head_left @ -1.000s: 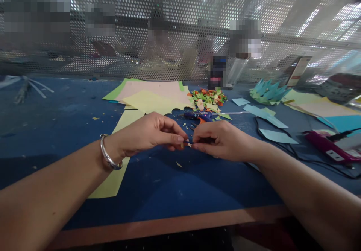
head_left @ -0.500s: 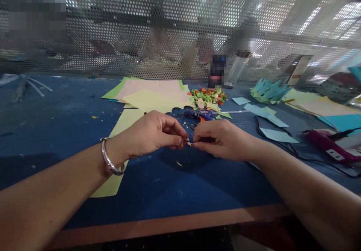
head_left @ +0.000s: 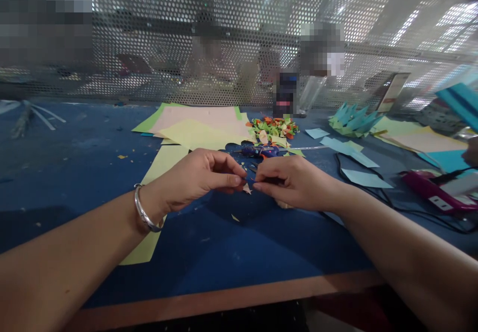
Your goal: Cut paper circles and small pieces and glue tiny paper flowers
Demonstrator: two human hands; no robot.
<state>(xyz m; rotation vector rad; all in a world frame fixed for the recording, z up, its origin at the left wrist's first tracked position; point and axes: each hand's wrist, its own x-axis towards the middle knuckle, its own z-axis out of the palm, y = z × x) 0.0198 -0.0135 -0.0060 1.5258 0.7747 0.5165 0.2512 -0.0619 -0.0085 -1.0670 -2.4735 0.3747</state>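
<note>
- Far left of the left fingers, white strips [head_left: 44,116] lie toward the back of the blue counter [head_left: 205,252].
- Short of the left fingers, a silver bangle [head_left: 140,210] rings the left wrist.
- Beneath that wrist, a long yellow-green sheet [head_left: 142,253] reaches toward the person.
- Beyond the left fingers, a pink sheet [head_left: 201,113] overlaps a green sheet [head_left: 149,122], with a pale yellow sheet [head_left: 203,133] across the front.
- The left hand [head_left: 203,177] has its fingers [head_left: 231,179] drawn narrow, thumb close to the fingertips; I cannot tell whether anything thin is pinched there.
- Nearer the person than both sets of fingertips, a slim yellowish scrap [head_left: 235,218] rests on the counter.
- A small pale pointed paper piece [head_left: 247,189] shows between the two sets of fingertips, just beside the left ones; whether they grip it is unclear.
- The right hand [head_left: 298,180] is curled, fingers narrow and facing the left ones across a small gap; what they hold, if anything, cannot be told.
- Just beyond the right fingers lies a dark blue glue gun [head_left: 267,151], then a heap of cut paper bits [head_left: 274,127].
- Right of the right fingers are light-blue paper pieces [head_left: 351,153], a spiky teal paper form [head_left: 353,122] farther back, a black cord [head_left: 338,165] and a purple power strip [head_left: 440,191].
- Farthest right, another person's hand [head_left: 471,152] is partly visible.
</note>
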